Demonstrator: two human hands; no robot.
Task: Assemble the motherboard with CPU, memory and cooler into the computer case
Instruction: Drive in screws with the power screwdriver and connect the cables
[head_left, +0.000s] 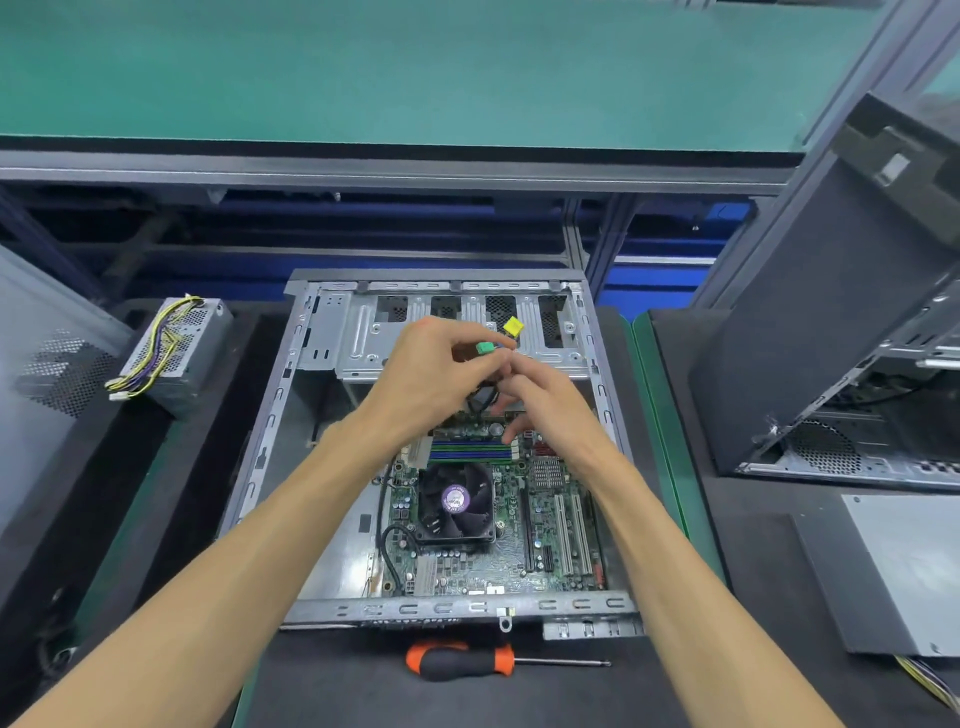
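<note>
The open computer case (311, 605) lies flat on the bench in front of me. Inside it sits the green motherboard (540, 535) with the black cooler fan (456, 501) and the memory sticks (470, 451) in place. My left hand (431, 376) pinches a green cable connector (485, 348) above the board's far edge. My right hand (545, 402) meets it from the right, its fingers curled on the same bundle of black cables (483, 400). A yellow connector (514, 326) sticks up just behind the hands.
A black and orange screwdriver (467, 660) lies in front of the case. A power supply (176, 348) with loose wires stands at the left. A second case (852, 332) stands at the right, with a grey side panel (904, 571) before it.
</note>
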